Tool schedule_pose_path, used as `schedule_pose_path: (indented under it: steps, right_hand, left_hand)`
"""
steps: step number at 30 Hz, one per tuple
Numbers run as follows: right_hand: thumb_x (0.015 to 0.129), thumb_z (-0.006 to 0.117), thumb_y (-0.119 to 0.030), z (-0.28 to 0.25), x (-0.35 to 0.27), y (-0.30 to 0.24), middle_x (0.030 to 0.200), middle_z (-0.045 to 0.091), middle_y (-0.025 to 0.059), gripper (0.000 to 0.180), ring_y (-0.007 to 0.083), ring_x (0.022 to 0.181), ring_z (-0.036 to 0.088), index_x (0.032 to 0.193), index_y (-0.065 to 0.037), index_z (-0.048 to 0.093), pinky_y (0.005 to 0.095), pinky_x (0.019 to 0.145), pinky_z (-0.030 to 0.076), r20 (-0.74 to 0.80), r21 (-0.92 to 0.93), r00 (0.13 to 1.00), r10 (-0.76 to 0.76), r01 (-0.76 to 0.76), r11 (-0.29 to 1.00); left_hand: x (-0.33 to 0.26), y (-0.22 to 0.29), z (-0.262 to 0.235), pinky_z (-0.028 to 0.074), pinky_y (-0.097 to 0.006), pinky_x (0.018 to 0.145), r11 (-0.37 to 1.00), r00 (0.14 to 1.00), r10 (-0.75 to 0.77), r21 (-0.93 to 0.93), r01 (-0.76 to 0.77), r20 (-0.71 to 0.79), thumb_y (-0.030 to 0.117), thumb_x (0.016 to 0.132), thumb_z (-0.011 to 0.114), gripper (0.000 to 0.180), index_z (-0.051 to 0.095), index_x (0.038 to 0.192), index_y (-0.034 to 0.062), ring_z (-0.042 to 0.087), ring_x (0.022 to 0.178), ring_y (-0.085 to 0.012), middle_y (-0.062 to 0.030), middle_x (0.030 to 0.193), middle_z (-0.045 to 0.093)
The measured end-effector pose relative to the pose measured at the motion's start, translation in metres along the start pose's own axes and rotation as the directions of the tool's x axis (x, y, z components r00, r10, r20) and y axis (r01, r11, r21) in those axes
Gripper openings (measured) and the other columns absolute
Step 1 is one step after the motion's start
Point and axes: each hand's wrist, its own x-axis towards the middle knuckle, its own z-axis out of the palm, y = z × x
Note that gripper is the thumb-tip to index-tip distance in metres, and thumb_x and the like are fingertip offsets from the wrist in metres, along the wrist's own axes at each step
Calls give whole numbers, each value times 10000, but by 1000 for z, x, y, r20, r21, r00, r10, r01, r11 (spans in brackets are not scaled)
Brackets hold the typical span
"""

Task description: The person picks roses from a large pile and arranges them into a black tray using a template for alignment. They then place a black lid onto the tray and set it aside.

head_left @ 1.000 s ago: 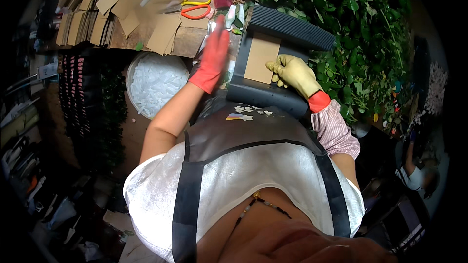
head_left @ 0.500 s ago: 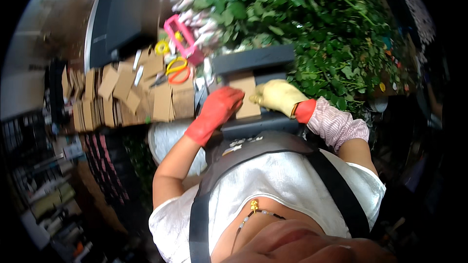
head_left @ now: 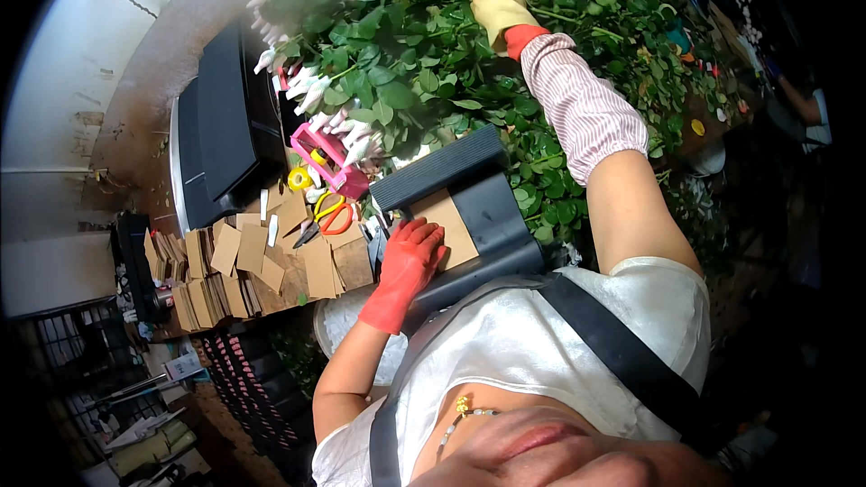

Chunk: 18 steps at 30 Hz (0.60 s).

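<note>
Since the earlier frame, our right hand in its yellow rubber glove (head_left: 499,11) had left the brown cardboard sheet (head_left: 448,227) and stretched out into the mass of green leafy stems (head_left: 424,63); our view had also swung.

Left to right, we noted: stacked brown cardboard squares (head_left: 244,257) fanned on the bench, orange-handled scissors (head_left: 332,214), a pink plastic frame (head_left: 329,159), then the left hand in a red rubber glove (head_left: 411,257). It lay flat, fingers pressed together, on the cardboard sheet, which rested in the ribbed, angled black plastic tray (head_left: 478,207) just before our chest. The right glove lay among the leaves; we could not tell whether it gripped anything.

Risk, as we judged it: with only one flat palm holding it, the smooth sheet could slide down the tray's slope, and a long reach could snag the striped fabric sleeve (head_left: 577,104) on stems.
</note>
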Motion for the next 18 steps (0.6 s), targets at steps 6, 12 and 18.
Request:
schedule_pose_path:
  steps: [6, 12, 18]
  right_hand:
    - [989, 602, -120, -68, -94, 41, 1214, 722, 173, 281, 346, 1157, 681, 1248, -46, 683, 425, 989, 551, -396, 471, 911, 114, 95, 877]
    - [764, 662, 46, -83, -249, 49, 985, 766, 125, 563, 282, 848, 750, 1290, -148, 714, 397, 814, 616, -247, 707, 872, -422, 460, 538]
    - [814, 790, -255, 20, -334, 26, 921, 752, 114, 311, 372, 893, 728, 1112, -172, 756, 488, 790, 587, 362, 261, 805, -471, 398, 880]
  left_hand:
    - [-15, -12, 13, 401, -594, 1151, 999, 999, -32, 0, 32, 10, 144, 830, 824, 425, 710, 1233, 74, 628, 1259, -401, -121, 1243, 718]
    - [-6, 7, -13, 286, -598, 1226, 914, 956, -278, -281, 293, 94, 330, 727, 927, 806, 583, 1413, 85, 588, 1321, -421, -147, 1296, 703]
    - [-5, 5, -7, 192, -605, 1260, 872, 968, -243, -423, 245, 61, 392, 679, 957, 962, 547, 1522, 176, 515, 1425, -368, -151, 1384, 663]
